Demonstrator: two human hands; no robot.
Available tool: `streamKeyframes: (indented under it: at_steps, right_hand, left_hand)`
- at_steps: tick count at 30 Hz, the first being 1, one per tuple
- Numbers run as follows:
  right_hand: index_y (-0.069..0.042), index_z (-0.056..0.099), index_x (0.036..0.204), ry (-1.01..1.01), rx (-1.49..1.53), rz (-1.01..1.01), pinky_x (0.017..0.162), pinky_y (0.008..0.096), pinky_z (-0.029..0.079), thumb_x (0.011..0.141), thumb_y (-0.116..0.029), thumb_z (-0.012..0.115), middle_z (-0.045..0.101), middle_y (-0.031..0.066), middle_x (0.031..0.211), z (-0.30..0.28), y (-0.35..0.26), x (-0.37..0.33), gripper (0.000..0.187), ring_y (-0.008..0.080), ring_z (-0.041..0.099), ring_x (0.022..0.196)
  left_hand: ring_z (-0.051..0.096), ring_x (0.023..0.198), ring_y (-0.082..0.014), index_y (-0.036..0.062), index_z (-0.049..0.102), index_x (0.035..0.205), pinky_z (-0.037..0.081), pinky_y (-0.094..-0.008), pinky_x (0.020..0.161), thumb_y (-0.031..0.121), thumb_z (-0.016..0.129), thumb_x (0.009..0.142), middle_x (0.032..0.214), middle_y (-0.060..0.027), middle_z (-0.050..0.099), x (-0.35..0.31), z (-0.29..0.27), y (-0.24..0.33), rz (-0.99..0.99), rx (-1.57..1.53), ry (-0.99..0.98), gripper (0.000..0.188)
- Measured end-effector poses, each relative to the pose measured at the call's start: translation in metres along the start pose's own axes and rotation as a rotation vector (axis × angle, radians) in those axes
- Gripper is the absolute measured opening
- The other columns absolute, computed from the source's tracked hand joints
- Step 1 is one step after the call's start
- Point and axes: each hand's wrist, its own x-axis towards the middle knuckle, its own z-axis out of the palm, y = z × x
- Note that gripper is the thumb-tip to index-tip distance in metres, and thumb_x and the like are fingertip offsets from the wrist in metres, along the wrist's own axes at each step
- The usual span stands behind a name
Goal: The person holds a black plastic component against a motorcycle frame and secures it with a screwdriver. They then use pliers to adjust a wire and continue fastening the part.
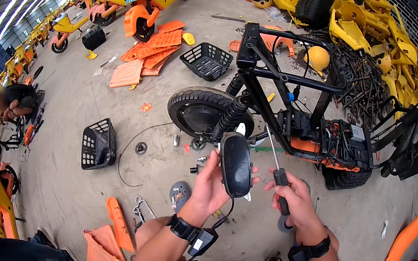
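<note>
My left hand (206, 189) is closed around a glossy black oval housing (237, 165), with the fingers behind it and the thumb at its left edge. White edges show at the top and bottom of this part; its exact kind I cannot make out. In my right hand (297, 200) is a screwdriver (280, 177), its dark handle gripped and its long metal shaft pointing up and away. The shaft's tip is apart from the housing, near the black frame (266, 98) of a stripped electric scooter. Just beyond the housing are the scooter's wheel (195, 111) and black spring shock absorber (231, 116).
Black baskets (99, 144) (206, 60) and orange panels (153, 48) lie on the concrete floor. Yellow panels (349, 24) and dark metal parts (366, 87) are heaped at far right. A person (19, 100) crouches at left beside rows of scooters. An orange strip (401, 248) lies at right.
</note>
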Motion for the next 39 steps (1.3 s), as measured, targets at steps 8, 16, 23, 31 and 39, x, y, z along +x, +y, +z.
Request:
streamKeyframes:
  at_steps: [8, 16, 23, 31, 39]
  right_hand:
    - [-0.007, 0.047, 0.136, 0.081, 0.056, 0.008, 0.04, 0.024, 0.038, 0.09, -0.008, 0.048, 0.064, 0.0144, 0.095, -0.003, -0.023, -0.014, 0.046, 0.0124, 0.052, 0.049]
    - [0.001, 0.054, 0.12, 0.294, 0.104, -0.334, 0.062, 0.0244, 0.045, 0.085, -0.002, 0.055, 0.065, 0.0137, 0.104, -0.009, -0.011, -0.006, 0.036, 0.0123, 0.057, 0.07]
    - [0.003, 0.054, 0.122, 0.244, 0.146, -0.476, 0.072, 0.0302, 0.048, 0.086, -0.004, 0.061, 0.063, 0.0128, 0.108, -0.013, -0.016, -0.01, 0.037, 0.0173, 0.059, 0.08]
    - [0.0, 0.047, 0.127, 0.262, 0.251, -0.59, 0.074, 0.0333, 0.052, 0.087, 0.0, 0.063, 0.062, 0.0188, 0.113, -0.014, -0.023, -0.005, 0.043, 0.0209, 0.063, 0.081]
    - [0.0, 0.04, 0.126, 0.416, 0.369, -0.673, 0.06, 0.0329, 0.055, 0.096, -0.014, 0.056, 0.064, 0.0241, 0.1, -0.013, -0.024, -0.005, 0.037, 0.0234, 0.065, 0.07]
  left_hand:
    - [0.062, 0.108, -0.0375, 0.0176, 0.023, 0.15, 0.056, -0.0487, 0.087, 0.047, 0.039, 0.102, 0.138, -0.0145, 0.048, -0.001, 0.007, 0.007, 0.093, 0.093, -0.166, 0.059]
    - [0.061, 0.105, -0.0331, 0.0058, 0.043, 0.141, 0.052, -0.0456, 0.083, 0.048, 0.035, 0.103, 0.129, -0.0155, 0.056, -0.003, -0.004, 0.011, 0.084, 0.077, 0.117, 0.057]
    - [0.067, 0.089, -0.0287, 0.0072, 0.045, 0.139, 0.055, -0.0364, 0.066, 0.062, 0.028, 0.099, 0.117, -0.0112, 0.06, 0.003, -0.006, 0.017, 0.037, 0.018, -0.031, 0.07]
    - [0.066, 0.095, -0.0298, 0.0019, 0.053, 0.13, 0.055, -0.0394, 0.076, 0.045, 0.04, 0.103, 0.113, -0.0133, 0.064, 0.007, -0.004, 0.011, 0.071, 0.136, 0.097, 0.052]
    - [0.061, 0.107, -0.0306, 0.0031, 0.045, 0.14, 0.054, -0.0405, 0.086, 0.04, 0.041, 0.103, 0.141, -0.0214, 0.049, -0.002, 0.0, 0.011, 0.065, 0.066, -0.039, 0.052]
